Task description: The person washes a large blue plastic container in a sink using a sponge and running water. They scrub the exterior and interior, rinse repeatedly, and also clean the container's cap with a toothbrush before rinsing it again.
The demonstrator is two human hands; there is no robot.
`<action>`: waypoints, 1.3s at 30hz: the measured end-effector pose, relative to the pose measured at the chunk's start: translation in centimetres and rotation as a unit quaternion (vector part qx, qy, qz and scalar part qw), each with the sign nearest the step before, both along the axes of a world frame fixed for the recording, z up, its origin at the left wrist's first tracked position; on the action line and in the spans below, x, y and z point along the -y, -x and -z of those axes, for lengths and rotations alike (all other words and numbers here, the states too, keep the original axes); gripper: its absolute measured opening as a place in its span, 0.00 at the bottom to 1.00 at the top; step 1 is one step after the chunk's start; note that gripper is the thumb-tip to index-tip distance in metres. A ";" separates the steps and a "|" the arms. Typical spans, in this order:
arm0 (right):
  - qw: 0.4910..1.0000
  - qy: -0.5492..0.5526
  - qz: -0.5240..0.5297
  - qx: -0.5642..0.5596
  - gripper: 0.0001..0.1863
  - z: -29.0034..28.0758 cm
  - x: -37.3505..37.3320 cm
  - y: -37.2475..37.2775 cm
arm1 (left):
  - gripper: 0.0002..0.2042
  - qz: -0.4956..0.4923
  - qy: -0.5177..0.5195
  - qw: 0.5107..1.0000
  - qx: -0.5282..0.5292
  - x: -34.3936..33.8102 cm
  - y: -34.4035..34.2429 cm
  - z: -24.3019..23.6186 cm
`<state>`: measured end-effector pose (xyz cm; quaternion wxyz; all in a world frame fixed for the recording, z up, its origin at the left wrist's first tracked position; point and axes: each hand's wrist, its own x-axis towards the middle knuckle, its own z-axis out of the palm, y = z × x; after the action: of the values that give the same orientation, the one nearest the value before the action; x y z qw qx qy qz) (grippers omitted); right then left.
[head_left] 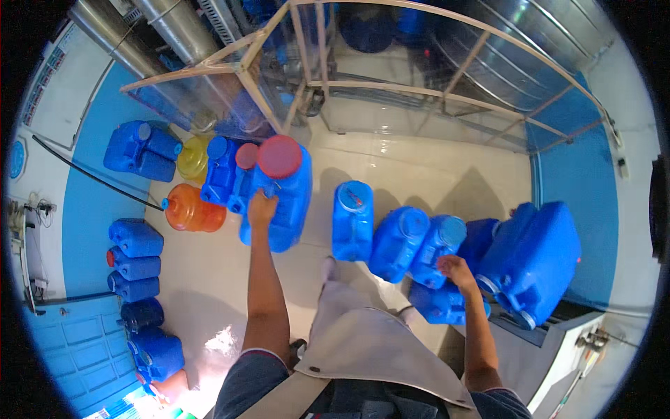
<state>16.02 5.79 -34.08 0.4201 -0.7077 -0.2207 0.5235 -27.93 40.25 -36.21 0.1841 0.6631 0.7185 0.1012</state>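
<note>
A glossy cream floor (394, 157) fills the middle of my feed, with a blue-and-white wall (94, 167) on the left and a wooden frame (264, 100) holding clear sheeting on the far side. Left of centre, I have the left hand (263, 208) clenched around the handle of a large blue canister (292, 199) with a red lid (280, 156); I cannot tell whether its base touches the floor. Just left of it I see a smaller red-lidded canister (242, 188), then an orange bottle (195, 209) and a yellow bottle (193, 160). Right of centre, the right hand (457, 271) has its fingers loosely curled at the near side of a blue-lidded canister (436, 246); from here I cannot tell whether it grasps anything. Two more upright blue canisters, a middle one (396, 246) and a left one (353, 227), stand beside that one, while a bulky blue container (548, 255) leans farther right.
</note>
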 end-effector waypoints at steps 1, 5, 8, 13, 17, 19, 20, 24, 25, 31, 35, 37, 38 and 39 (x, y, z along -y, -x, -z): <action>0.997 0.014 -0.075 0.022 0.13 1.3 -2.8 1.7 | 0.23 0.010 -0.005 1.000 0.006 -1.5 1.5 3.3; 0.986 0.013 -0.164 0.036 0.13 4.9 -9.9 6.9 | 0.23 0.008 0.138 0.987 0.084 -7.0 3.7 14.5; 0.976 0.057 -0.204 0.047 0.13 8.2 -12.6 9.6 | 0.22 -0.020 0.037 0.995 0.087 -9.8 7.3 22.9; 0.976 0.151 -0.157 0.021 0.12 13.9 -9.0 9.8 | 0.25 -0.054 0.145 0.988 0.020 -12.3 7.7 30.6; 0.961 0.222 -0.133 0.096 0.12 14.9 -5.7 8.9 | 0.24 0.012 0.108 0.994 0.011 -11.7 3.9 31.5; 0.968 0.216 -0.110 0.072 0.13 14.6 -3.7 8.3 | 0.25 -0.054 0.004 0.998 0.017 -10.2 -3.3 29.7; 0.972 0.201 -0.092 0.077 0.13 14.6 -3.9 9.0 | 0.28 0.015 -0.037 0.999 0.006 -8.4 -4.9 29.7; 0.971 0.198 -0.026 0.133 0.12 16.7 0.4 9.2 | 0.43 0.091 0.236 0.964 0.083 3.4 -17.3 28.1; 0.962 0.212 -0.048 0.168 0.12 17.4 -0.5 9.7 | 0.45 0.111 0.266 0.954 0.078 5.7 -16.6 30.0; 0.970 0.122 0.164 0.133 0.33 33.0 3.0 10.5 | 0.13 -0.071 0.291 0.886 0.354 11.8 -21.9 34.2; 0.912 0.370 0.088 0.153 0.35 33.0 -4.8 11.7 | 0.12 -0.062 0.256 0.902 0.342 10.3 -20.5 31.7; 0.914 0.338 0.128 0.182 0.32 33.1 -5.9 11.6 | 0.11 -0.029 0.259 0.897 0.357 9.3 -20.8 29.6; 0.913 0.309 0.156 0.218 0.29 33.1 -6.3 11.3 | 0.10 -0.010 0.263 0.889 0.375 8.7 -21.1 28.5; 0.915 0.303 0.164 0.212 0.29 32.7 -7.0 11.0 | 0.10 -0.001 0.258 0.892 0.371 7.7 -20.7 27.0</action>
<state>4.97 12.81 -66.77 0.2091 -0.9215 -0.0167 0.3268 -7.19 32.54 -63.23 0.6015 0.5062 0.5993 0.1512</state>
